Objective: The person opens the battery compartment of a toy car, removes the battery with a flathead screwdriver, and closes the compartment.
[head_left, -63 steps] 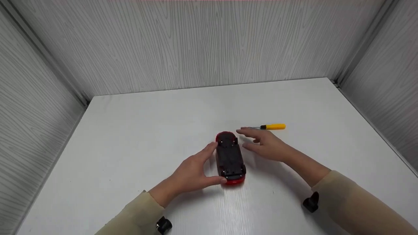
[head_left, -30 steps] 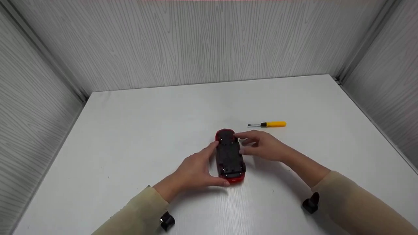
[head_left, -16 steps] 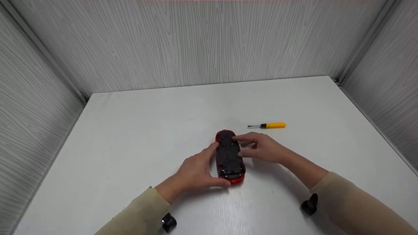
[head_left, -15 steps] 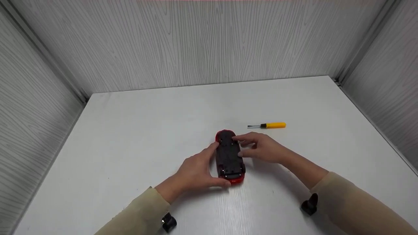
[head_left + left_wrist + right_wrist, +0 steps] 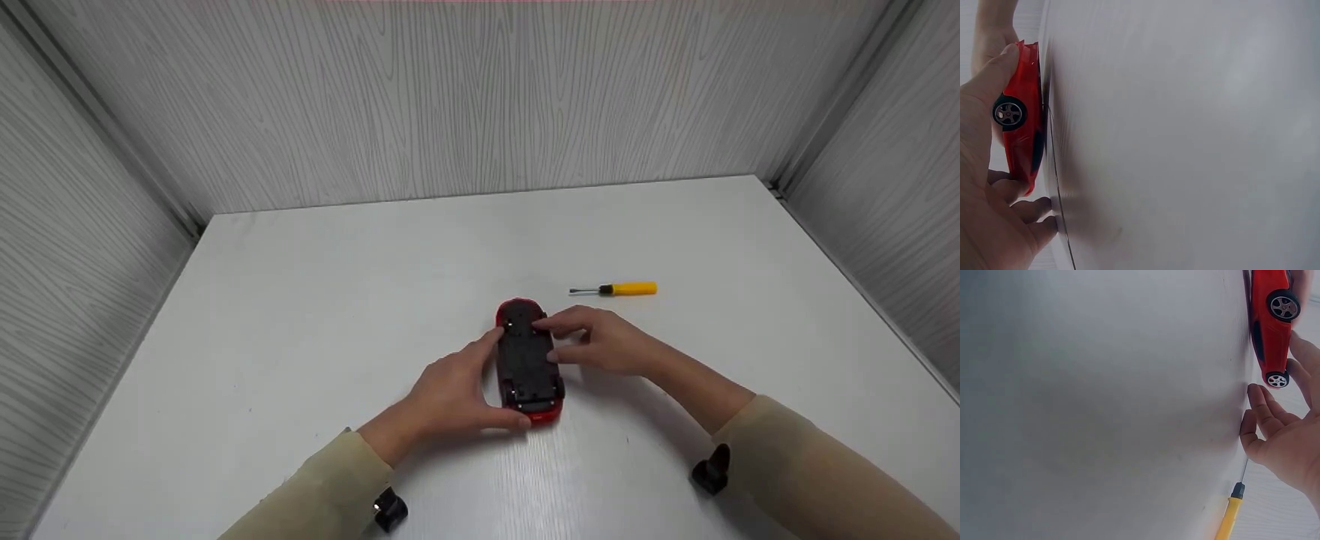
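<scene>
A red toy car (image 5: 527, 367) lies upside down on the white table, its black underside facing up. My left hand (image 5: 450, 394) grips it from the left, with the thumb across the near end and a finger at the far left side. From the right, my right hand (image 5: 604, 341) rests its index fingertip and thumb on the underside's right edge, close to the far wheel. In the right wrist view two wheels show on the car's side, and the end wheel (image 5: 1278, 379) is beside my right fingers. One silver-spoked wheel (image 5: 1009, 113) shows in the left wrist view.
A screwdriver with a yellow handle (image 5: 634, 289) lies beyond my right hand, its shaft pointing left. Pale wood-grain panels (image 5: 480, 97) enclose the table (image 5: 337, 300) at the back and both sides.
My right hand has come left from beside the car and touched its underside; its index finger then shifted slightly nearer. The screwdriver's shaft is uncovered. My left thumb slid slightly right along the near end.
</scene>
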